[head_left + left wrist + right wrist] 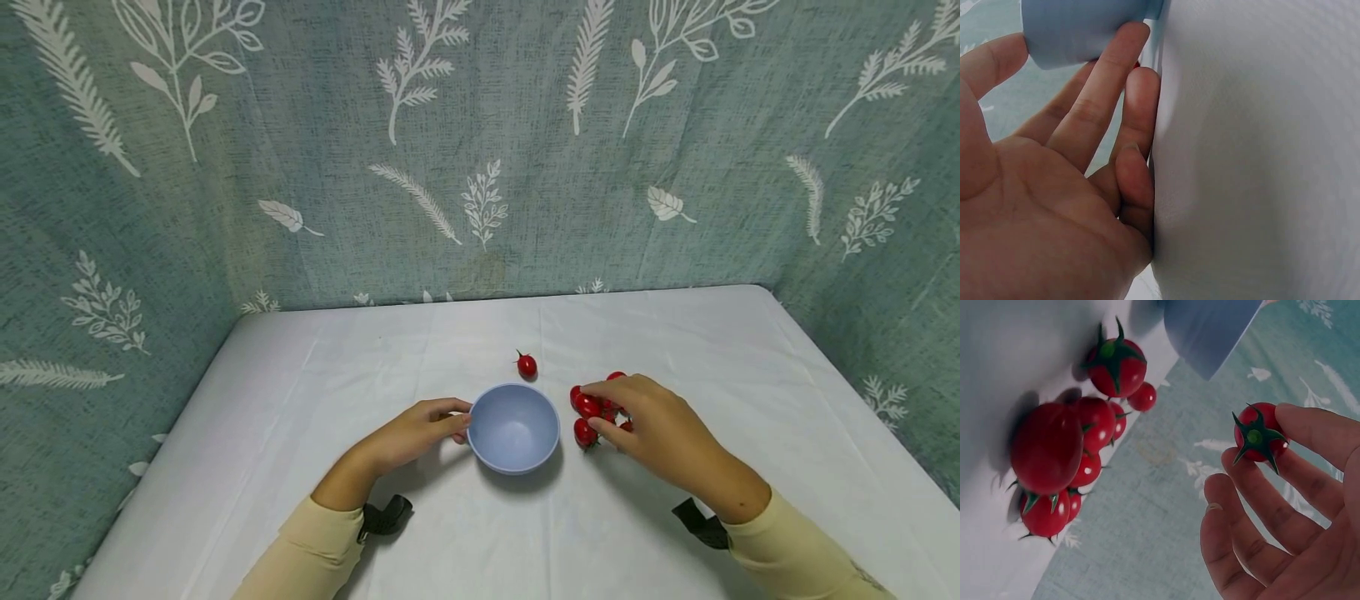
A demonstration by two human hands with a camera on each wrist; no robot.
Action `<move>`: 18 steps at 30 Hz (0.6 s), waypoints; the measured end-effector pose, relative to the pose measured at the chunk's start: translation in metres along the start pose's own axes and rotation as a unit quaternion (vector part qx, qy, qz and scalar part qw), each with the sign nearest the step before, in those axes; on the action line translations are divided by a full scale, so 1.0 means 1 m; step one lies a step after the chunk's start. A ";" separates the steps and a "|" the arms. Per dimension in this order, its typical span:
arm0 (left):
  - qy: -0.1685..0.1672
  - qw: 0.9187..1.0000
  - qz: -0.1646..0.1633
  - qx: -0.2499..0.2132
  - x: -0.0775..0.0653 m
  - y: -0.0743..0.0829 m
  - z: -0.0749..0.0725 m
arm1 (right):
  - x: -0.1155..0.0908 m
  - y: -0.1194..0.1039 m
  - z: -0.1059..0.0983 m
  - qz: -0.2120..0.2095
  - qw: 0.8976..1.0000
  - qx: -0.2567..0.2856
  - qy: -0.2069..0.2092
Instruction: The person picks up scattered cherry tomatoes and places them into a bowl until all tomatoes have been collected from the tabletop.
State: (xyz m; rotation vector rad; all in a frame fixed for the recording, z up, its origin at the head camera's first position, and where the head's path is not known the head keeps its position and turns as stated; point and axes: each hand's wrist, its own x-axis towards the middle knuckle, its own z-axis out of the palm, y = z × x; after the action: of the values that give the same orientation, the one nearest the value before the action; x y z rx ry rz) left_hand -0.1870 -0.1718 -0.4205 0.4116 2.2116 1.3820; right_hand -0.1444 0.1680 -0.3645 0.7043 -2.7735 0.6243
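My left hand (420,429) holds the light blue bowl (513,429) at its left side. In the left wrist view the thumb meets the bowl (1079,31) near its rim, and the other fingers lie along its wall and base. My right hand (660,429) pinches a cherry tomato (1257,434) between thumb and fingertips, its green stem end facing the wrist camera. That hand is over a cluster of several red cherry tomatoes (1047,450) to the right of the bowl, partly hidden by it in the head view.
A single cherry tomato (527,366) lies behind the bowl, apart from the cluster. A white cloth (360,358) covers the table. Green leaf-patterned fabric (480,208) hangs at the back and both sides.
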 end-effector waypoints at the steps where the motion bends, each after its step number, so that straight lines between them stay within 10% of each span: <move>1: -0.001 1.000 0.000 0.000 0.000 0.000 0.000 | 0.001 -0.001 0.001 -0.004 1.000 0.001 0.001; 18: -0.001 1.000 -0.004 0.000 0.001 0.001 0.000 | 0.013 -0.018 0.020 -0.045 0.998 0.033 -0.004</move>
State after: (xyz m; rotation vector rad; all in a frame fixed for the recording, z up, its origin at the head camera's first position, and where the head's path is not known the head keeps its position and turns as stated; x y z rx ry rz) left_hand -0.1878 -0.1711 -0.4203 0.4046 2.2089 1.3767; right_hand -0.1486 0.1401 -0.3719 0.8428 -2.7221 0.6989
